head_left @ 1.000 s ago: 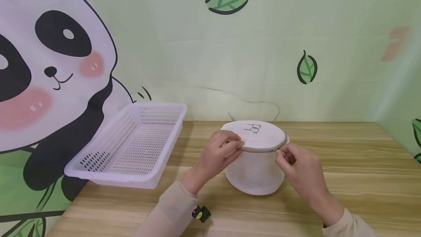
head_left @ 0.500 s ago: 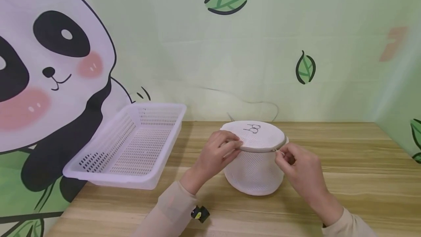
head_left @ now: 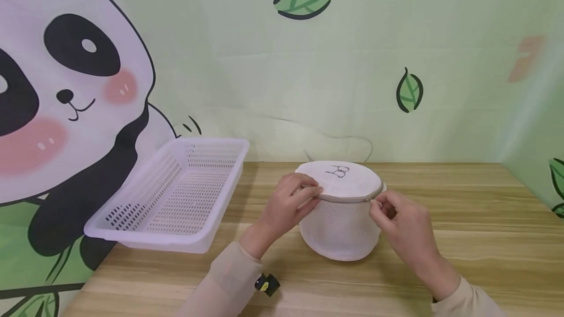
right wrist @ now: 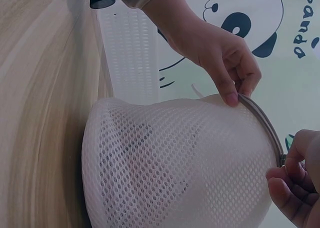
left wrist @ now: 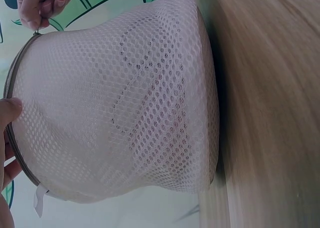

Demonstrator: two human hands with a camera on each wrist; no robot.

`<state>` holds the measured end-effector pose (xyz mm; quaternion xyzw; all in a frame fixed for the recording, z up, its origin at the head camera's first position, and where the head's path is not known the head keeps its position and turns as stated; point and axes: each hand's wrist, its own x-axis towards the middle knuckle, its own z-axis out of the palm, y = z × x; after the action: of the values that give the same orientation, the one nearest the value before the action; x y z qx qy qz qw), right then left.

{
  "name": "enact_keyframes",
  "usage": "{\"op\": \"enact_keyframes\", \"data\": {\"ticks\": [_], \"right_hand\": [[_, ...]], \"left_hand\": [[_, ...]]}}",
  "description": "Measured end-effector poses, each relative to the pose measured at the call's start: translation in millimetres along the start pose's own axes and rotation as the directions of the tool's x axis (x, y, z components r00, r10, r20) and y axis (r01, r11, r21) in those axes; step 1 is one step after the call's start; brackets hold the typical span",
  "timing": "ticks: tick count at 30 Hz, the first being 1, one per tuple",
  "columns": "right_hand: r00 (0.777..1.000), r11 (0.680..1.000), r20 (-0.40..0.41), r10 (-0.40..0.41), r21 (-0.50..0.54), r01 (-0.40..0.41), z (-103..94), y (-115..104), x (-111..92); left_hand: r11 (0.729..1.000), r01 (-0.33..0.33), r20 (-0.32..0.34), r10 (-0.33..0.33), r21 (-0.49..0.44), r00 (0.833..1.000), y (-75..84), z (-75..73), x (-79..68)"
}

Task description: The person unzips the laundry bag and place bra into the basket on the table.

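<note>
A round white mesh laundry bag (head_left: 339, 234) stands upright on the wooden table, its flat top printed with a small dark drawing. A grey-brown zipper (head_left: 343, 199) runs round the top edge. My left hand (head_left: 291, 202) pinches that edge at the front left, thumb on the near side, as the right wrist view also shows. At the front right, my right hand (head_left: 407, 224) pinches the small zipper pull (right wrist: 283, 160) between thumb and finger. Through the mesh (left wrist: 155, 118), faint pinkish and dark shapes show inside; their kind cannot be made out.
A white perforated plastic basket (head_left: 189, 194) stands to the left of the bag, with nothing seen in it. A small black object (head_left: 267, 284) with a yellow mark lies beside my left sleeve. Behind the wooden table (head_left: 484, 238) hangs a green panda-print backdrop (head_left: 246, 62).
My left hand shifts very slightly left along the bag's top edge. The right hand keeps its pinch on the zipper pull and hardly moves. The view drifts a little.
</note>
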<state>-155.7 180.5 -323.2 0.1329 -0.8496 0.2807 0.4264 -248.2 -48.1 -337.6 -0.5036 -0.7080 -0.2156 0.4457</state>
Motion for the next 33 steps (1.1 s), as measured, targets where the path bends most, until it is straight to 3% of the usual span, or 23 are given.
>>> {"op": "enact_keyframes", "data": {"ticks": [33], "right_hand": [[1.000, 1.000, -0.007, 0.020, -0.011, -0.020, 0.3, 4.7, 1.0]], "left_hand": [[1.000, 0.026, -0.013, -0.025, 0.016, 1.000, -4.8, -0.6, -3.3]]}}
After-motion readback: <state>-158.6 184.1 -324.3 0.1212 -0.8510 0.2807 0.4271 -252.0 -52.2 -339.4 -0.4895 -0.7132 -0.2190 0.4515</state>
